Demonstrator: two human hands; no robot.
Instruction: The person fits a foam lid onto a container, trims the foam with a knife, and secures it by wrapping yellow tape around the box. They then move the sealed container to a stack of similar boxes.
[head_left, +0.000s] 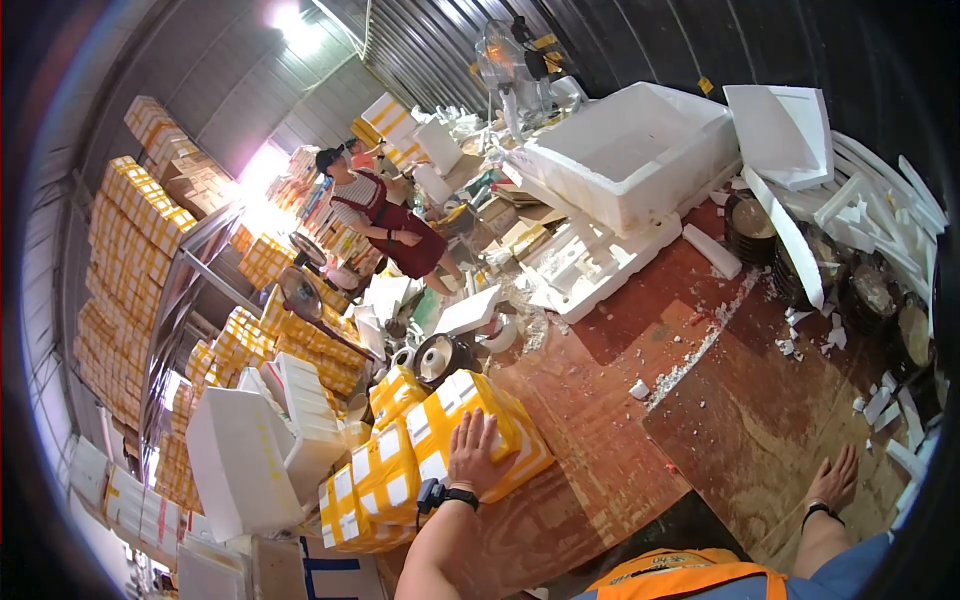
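My left hand (478, 455) lies flat with its fingers apart on a foam box wrapped in yellow tape (520, 425). More yellow-taped boxes (372, 490) sit against that one, at the left edge of the wooden work surface (600, 440). On the far right, my right hand (833, 480) is held low over the board with its fingers stretched out and nothing in it. Both wrists carry dark bands, and a small device sits on the left one. An orange apron (690, 575) shows at the bottom.
A big white foam tub (640, 150) stands at the back of the surface, on broken foam pieces (600, 265). Rolls of tape (440, 358) lie beyond the boxes. Foam strips (880, 180) and dark round rolls (750, 225) line the right. A person in a dark red apron (400, 235) stands farther off.
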